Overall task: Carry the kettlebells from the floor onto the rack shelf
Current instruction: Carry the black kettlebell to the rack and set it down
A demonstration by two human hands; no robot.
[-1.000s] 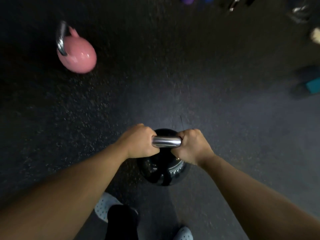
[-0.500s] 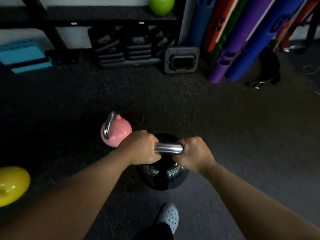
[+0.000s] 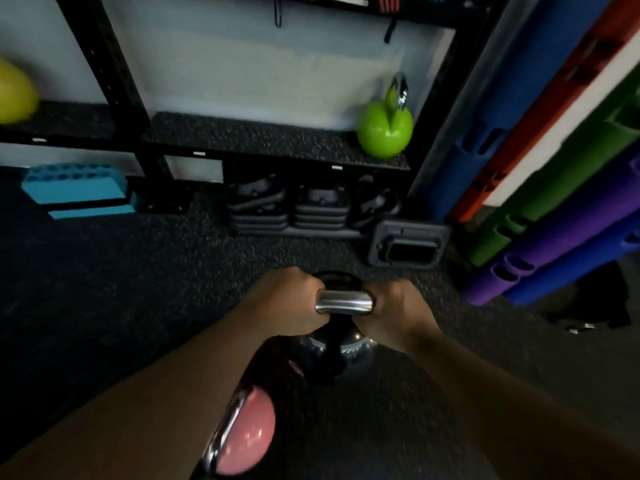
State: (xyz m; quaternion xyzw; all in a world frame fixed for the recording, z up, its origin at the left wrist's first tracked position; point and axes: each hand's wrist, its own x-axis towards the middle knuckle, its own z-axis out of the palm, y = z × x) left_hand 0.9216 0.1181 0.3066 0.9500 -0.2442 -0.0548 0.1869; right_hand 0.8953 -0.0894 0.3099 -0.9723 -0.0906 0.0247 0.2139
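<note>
A black kettlebell (image 3: 332, 351) with a chrome handle hangs off the floor at centre. My left hand (image 3: 284, 303) and my right hand (image 3: 394, 313) each grip one end of that handle. A pink kettlebell (image 3: 246, 441) stands on the floor near the bottom edge, partly behind my left forearm. Ahead is the low rack shelf (image 3: 249, 136) with a speckled dark top. A green kettlebell (image 3: 384, 128) stands at the shelf's right end. A yellow kettlebell (image 3: 14, 95) sits on the neighbouring shelf at far left.
Black weight plates (image 3: 294, 209) are stacked under the shelf, with a grey square weight (image 3: 408, 244) on the floor beside them. Coloured foam rollers (image 3: 554, 188) lean at the right. Blue blocks (image 3: 76, 192) lie at the left. Black rack uprights (image 3: 110, 71) frame the shelf.
The view has moved closer to the rack, and the shelf now fills the upper frame. The pink kettlebell has slid from left of my hands down to the bottom edge. Both hands keep their grip.
</note>
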